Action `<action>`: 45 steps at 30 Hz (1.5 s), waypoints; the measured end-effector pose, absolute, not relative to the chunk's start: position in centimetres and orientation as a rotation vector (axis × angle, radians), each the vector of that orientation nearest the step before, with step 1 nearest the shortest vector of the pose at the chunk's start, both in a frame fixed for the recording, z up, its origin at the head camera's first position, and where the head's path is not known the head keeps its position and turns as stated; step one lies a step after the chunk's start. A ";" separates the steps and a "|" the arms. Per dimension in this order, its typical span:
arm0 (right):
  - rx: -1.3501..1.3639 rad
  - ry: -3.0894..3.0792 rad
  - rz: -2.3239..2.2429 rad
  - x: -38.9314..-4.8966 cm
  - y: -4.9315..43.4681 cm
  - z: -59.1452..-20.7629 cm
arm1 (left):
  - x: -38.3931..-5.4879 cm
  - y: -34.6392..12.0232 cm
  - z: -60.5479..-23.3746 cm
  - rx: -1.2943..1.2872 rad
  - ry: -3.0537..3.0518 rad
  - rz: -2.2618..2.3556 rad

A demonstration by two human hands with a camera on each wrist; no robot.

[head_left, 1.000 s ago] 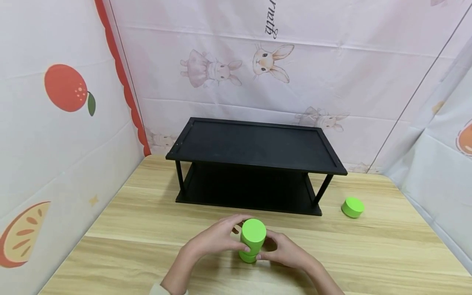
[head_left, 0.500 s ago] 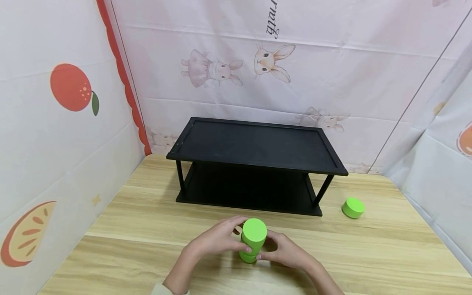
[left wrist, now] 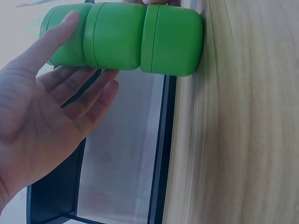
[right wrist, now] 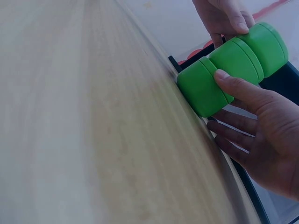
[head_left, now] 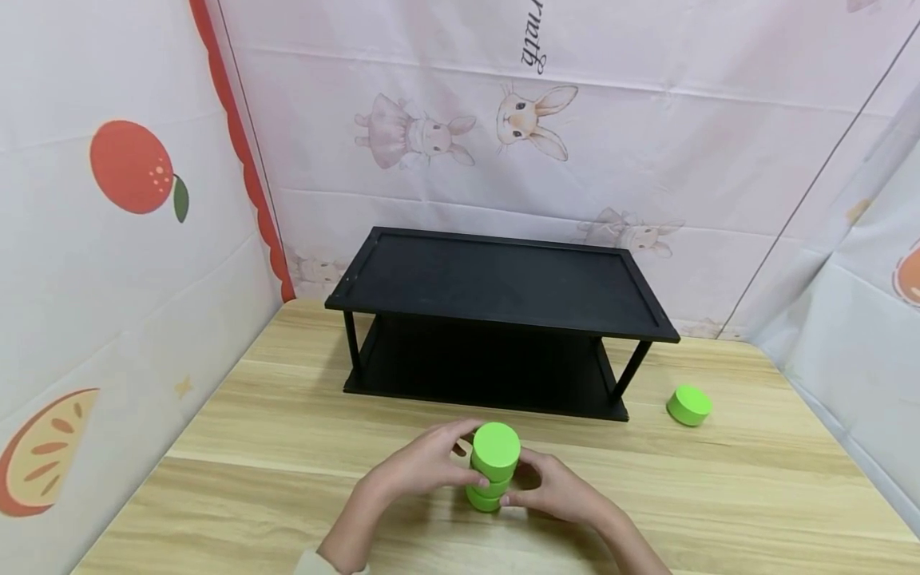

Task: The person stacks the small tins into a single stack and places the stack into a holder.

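Three round green jars with lid seams stand stacked on the table: a top jar (head_left: 496,446), a middle jar (left wrist: 117,36) and a bottom jar (right wrist: 201,91). My left hand (head_left: 426,463) holds the top jar from the left, thumb on its near side and fingers curving round the far side. From the right, my right hand (head_left: 559,491) grips lower down, with its thumb near the bottom jar's lid in the right wrist view. The bottom jar rests on the wooden table (head_left: 287,479). Fingertips behind the stack are partly hidden.
A black two-tier shelf (head_left: 496,279) stands behind the stack. Right of it lies another green round piece (head_left: 689,405), short and flat-topped. Printed cloth walls (head_left: 446,72) enclose the table at the back and sides.
The top jar has shifted slightly upward in the head view, and the seam between it and the middle jar now shows. Both hands have kept nearly the same place.
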State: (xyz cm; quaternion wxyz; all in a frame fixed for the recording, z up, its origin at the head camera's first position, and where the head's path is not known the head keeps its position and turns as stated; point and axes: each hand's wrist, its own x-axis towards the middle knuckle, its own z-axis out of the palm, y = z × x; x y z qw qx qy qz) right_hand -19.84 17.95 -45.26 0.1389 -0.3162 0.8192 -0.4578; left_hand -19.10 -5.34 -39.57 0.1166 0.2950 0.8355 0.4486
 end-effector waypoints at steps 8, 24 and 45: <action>-0.920 2.373 -1.324 -19.9 18.0 -45.3 | -19.1 -5.3 -39.5 0.864 2.455 1.309; -0.928 2.363 -1.324 -20.0 18.0 -45.4 | -19.1 -5.4 -39.7 0.885 2.419 1.340; -0.949 2.364 -1.325 -19.9 18.0 -45.3 | -19.4 -5.9 -41.7 0.824 2.280 1.375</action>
